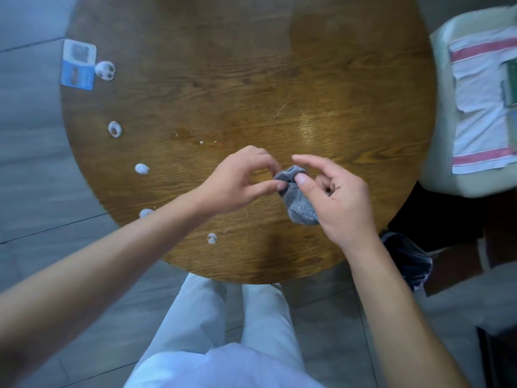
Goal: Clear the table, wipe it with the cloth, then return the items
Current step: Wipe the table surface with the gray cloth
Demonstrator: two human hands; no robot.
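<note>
round wooden table [279,65], grey floor [28,163]

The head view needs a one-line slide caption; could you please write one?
Both hands, left and right, pinch a grey cloth above a round wooden table.

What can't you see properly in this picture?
- Head view: the print on the blue and white card at the table's left edge is blurred.
- The small white things along the left rim are too small to identify.
- The grey cloth is partly covered by the left hand and right hand.
- The striped towel is cut off by the right edge.
</note>
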